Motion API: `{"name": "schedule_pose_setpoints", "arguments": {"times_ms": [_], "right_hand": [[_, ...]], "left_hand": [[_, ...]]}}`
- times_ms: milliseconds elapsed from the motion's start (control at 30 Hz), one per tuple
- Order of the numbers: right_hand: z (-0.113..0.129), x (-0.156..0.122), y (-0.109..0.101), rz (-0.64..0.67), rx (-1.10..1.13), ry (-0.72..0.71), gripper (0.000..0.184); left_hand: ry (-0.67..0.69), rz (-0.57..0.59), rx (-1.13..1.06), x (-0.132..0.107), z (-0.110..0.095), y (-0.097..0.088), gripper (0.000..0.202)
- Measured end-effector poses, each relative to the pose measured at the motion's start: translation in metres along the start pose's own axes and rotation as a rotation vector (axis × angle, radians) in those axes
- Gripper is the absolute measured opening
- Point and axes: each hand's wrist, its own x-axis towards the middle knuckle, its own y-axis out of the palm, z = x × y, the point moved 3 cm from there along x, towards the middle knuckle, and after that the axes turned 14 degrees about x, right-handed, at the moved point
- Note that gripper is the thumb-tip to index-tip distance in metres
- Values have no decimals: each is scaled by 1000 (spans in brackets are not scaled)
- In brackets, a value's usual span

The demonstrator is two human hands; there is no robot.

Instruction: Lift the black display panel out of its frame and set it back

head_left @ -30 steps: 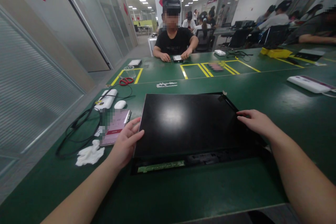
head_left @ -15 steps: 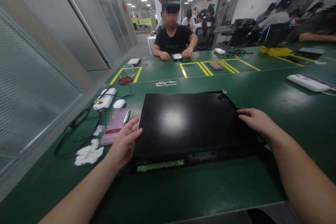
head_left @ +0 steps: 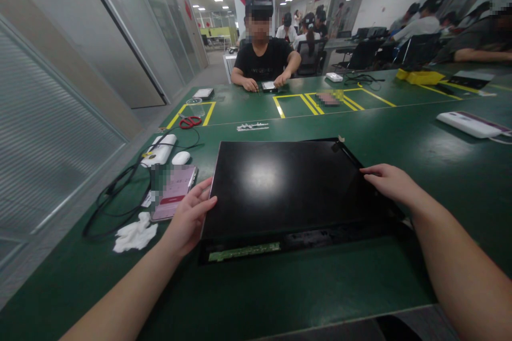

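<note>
A large black screen panel (head_left: 288, 186) lies on the green table (head_left: 280, 287) in front of me, with a green circuit strip (head_left: 244, 251) showing along its near edge. My left hand (head_left: 188, 221) grips the panel's left edge, thumb on top and fingers curled under. My right hand (head_left: 390, 184) holds the right edge, fingers pressed against the rim. The panel's near side sits slightly raised above the dark frame beneath it.
Left of the panel lie a phone (head_left: 174, 192), a crumpled white tissue (head_left: 134, 235), a black cable (head_left: 112, 197), a white mouse (head_left: 181, 157) and red scissors (head_left: 189, 122). A white device (head_left: 470, 124) sits at right. A person in black (head_left: 264, 58) works opposite.
The panel's left edge has lifted a little in my left hand. Both hands stay on the same edges; the view has shifted only slightly.
</note>
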Motion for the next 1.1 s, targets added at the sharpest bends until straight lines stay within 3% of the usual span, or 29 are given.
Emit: {"name": "schedule_pose_setpoints", "arguments": {"times_ms": [500, 1100], "right_hand": [[-4, 5, 0, 26, -63, -55, 31], [-8, 6, -1, -17, -41, 0, 34]], "left_hand": [[-21, -18, 46, 1, 3, 0, 67], [16, -11, 35, 2, 7, -1, 66]]}}
